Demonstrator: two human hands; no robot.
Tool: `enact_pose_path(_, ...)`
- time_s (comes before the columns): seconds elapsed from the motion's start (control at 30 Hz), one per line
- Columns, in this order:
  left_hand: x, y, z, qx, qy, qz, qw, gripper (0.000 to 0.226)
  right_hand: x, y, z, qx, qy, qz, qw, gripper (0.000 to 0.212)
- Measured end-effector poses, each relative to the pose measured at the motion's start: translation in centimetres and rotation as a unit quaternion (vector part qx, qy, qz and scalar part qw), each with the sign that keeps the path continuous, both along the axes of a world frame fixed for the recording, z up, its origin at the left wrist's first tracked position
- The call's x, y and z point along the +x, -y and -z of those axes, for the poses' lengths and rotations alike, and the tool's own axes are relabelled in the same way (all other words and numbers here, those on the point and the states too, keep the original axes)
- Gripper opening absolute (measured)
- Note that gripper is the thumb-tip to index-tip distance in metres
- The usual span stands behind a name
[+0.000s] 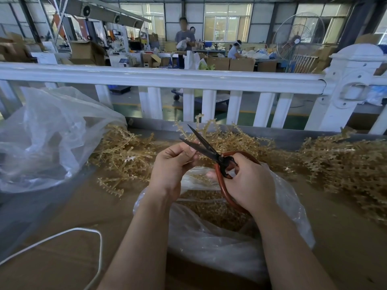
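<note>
My right hand [247, 183] grips the red-brown handles of a pair of scissors [206, 148], whose black blades stand apart and point up to the left. My left hand [170, 164] pinches a thin yellowish plastic sprue piece [193, 162] right under the blades. Both hands hover over an open clear plastic bag [219, 243] holding small tan cut pieces [211, 208]. Heaps of yellowish plastic sprues [125, 151] lie on the brown table [62, 258] behind and beside my hands.
A large crumpled clear bag [41, 139] sits at the left. More sprues [347, 168] pile up at the right. A white cord [92, 233] loops at the lower left. A white railing [167, 77] borders the table's far edge; people work beyond it.
</note>
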State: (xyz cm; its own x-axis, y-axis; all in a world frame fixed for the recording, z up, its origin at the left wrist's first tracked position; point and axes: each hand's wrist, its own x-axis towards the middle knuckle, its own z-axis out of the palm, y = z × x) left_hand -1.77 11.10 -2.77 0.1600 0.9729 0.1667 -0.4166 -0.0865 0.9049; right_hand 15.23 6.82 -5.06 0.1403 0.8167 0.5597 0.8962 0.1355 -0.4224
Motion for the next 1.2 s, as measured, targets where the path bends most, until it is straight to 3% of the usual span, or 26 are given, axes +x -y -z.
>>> enact_pose_path(0.27,0.29,0.14,-0.18,-0.005,0.018,0.003,1.000,0.030,-0.03,0.22,-0.24,0.005,0.024,0.015,1.000,0.061)
enact_pose_path(0.63,0.17,0.07,0.06,-0.030,0.063,0.033,0.997,0.008,-0.17,0.42,-0.21,0.049,0.019,0.006,0.999,0.058)
enact_pose_path(0.83,0.09,-0.12,0.21,-0.020,0.052,0.038,0.998,0.012,-0.05,0.34,-0.14,0.065,0.021,0.014,0.998,0.058)
enact_pose_path(1.0,0.27,-0.08,0.08,-0.014,0.051,0.025,0.998,0.000,0.01,0.31,-0.14,0.070,0.012,0.013,0.997,0.059)
enact_pose_path(1.2,0.19,-0.09,0.06,0.024,0.020,0.019,0.999,0.022,0.21,0.06,-0.07,0.041,0.009,0.002,0.999,0.062)
